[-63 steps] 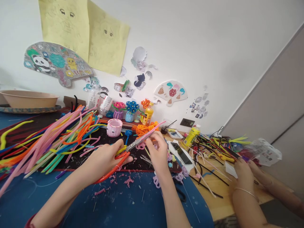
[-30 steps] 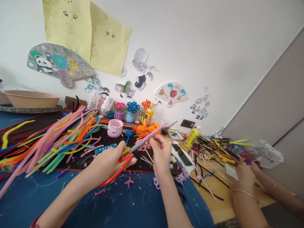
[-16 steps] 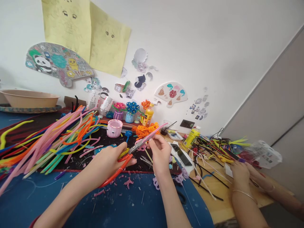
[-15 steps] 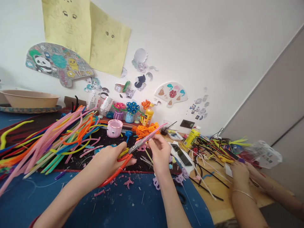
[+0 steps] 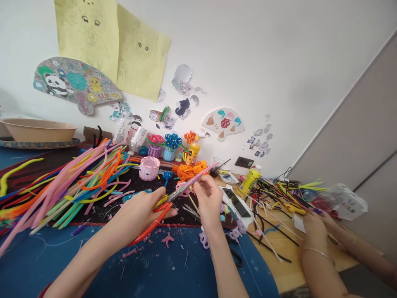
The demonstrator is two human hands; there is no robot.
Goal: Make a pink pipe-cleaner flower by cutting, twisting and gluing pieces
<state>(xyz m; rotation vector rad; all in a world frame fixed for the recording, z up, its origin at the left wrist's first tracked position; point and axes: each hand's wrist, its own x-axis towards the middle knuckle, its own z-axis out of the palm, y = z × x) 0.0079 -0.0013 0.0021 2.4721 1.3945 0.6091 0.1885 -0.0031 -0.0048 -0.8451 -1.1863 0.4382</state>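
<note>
In my left hand (image 5: pixel 141 209) is a pair of scissors (image 5: pixel 155 221) with red and yellow handles, fingers wrapped round them. The blades point up and right, lying along a pink pipe cleaner (image 5: pixel 211 166). My right hand (image 5: pixel 209 196) pinches this strip between thumb and fingers, close to the blade tips. How far the blades are apart cannot be made out. Below the scissors, pink fuzzy clippings (image 5: pixel 168 239) are scattered on the blue table cover (image 5: pixel 149 269). A pink striped cup (image 5: pixel 149 169) stands behind my left hand, and orange pipe-cleaner pieces (image 5: pixel 189 170) lie behind the blades.
Long coloured pipe cleaners (image 5: pixel 71 182) spread across the left. Small flower pots (image 5: pixel 169 153) and an orange drink bottle (image 5: pixel 194 151) line the wall. A phone (image 5: pixel 237 203) and yellow bottle (image 5: pixel 250 180) lie right of my hands. Another person's hands (image 5: pixel 314 225) work at far right.
My hands and the scissors stay almost where they were, with the pink pipe cleaner still along the blades. The other person's hands have shifted slightly.
</note>
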